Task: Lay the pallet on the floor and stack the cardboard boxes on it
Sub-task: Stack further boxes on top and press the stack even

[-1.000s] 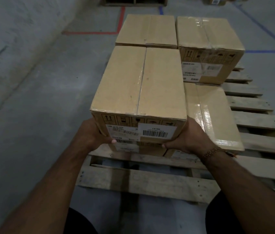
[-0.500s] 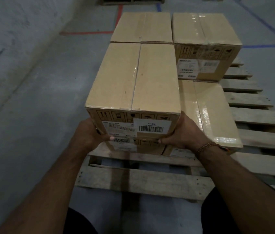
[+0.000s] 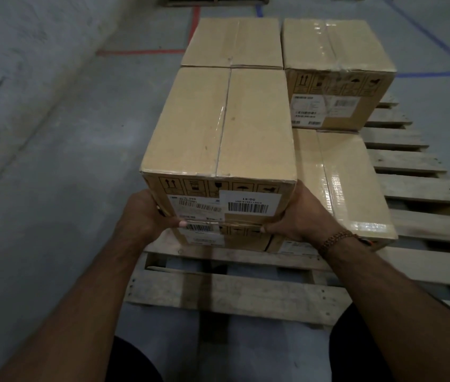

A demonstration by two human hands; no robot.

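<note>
**Two-handed hold on the upper near-left carton**

While both of my forearms reach forward, my left hand (image 3: 146, 216) wraps the lower left corner of the tan, tape-sealed cardboard box with the white barcode label (image 3: 218, 128), thumb lying along its bottom front edge; my right hand (image 3: 298, 216) takes the lower right corner in the same way, fingers curled round the side and thumb tip at the bottom edge. Each grip is therefore closed upon this one carton, pinching it at its base. A brown beaded bracelet (image 3: 336, 239) circles my right wrist.

The held carton sits squarely over a second labelled carton (image 3: 218, 238), of which only the front face shows beneath; whether the two are fully in contact I cannot tell. Just to the right lies a low, glossy-taped carton (image 3: 350, 183), its top well below that of the held box. Behind it stands a taller taped carton with handling symbols and a white label (image 3: 334, 67). Directly behind the held box is a plain tan carton (image 3: 234, 42), their top edges nearly meeting.

All cartons rest on the weathered wooden slatted pallet (image 3: 240, 296), which lies flat on the grey concrete floor (image 3: 52, 161). Bare slats show at the near end and along the right side. Red (image 3: 141, 52) and blue (image 3: 436, 74) floor lines run beyond the stack.
</note>
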